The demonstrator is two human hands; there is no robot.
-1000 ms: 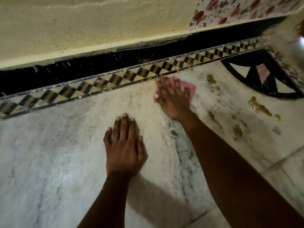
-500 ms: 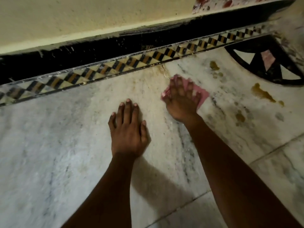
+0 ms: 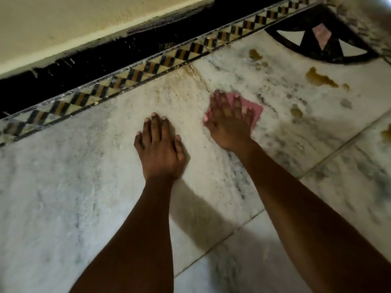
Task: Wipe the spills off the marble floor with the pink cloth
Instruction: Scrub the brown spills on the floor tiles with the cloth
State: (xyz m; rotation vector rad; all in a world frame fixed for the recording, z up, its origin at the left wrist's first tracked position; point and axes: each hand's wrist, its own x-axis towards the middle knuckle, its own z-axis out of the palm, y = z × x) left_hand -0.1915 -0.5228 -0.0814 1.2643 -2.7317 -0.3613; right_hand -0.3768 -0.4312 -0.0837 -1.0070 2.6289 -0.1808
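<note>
My right hand (image 3: 229, 121) presses flat on the pink cloth (image 3: 255, 109), which pokes out past the fingers on the white marble floor (image 3: 63, 197). My left hand (image 3: 159, 149) rests flat on the marble just left of it, fingers together, holding nothing. Brown spills lie to the right of the cloth: a large one (image 3: 319, 78), a smaller one (image 3: 255, 54) near the border, a dab (image 3: 296, 112) close to the cloth, and one at the right edge (image 3: 386, 132). A faint brownish smear (image 3: 169, 92) spreads ahead of my left hand.
A black-and-yellow patterned tile border (image 3: 135, 74) runs diagonally along the far side, with a black strip and a cream wall (image 3: 63, 26) behind it. A black curved inlay (image 3: 313, 39) sits at the top right. Grout lines (image 3: 338, 144) cross the marble on the right.
My right hand has dragged the pink cloth back from the patterned border toward me, leaving a faint smear. The left hand stays planted. The view has shifted slightly.
</note>
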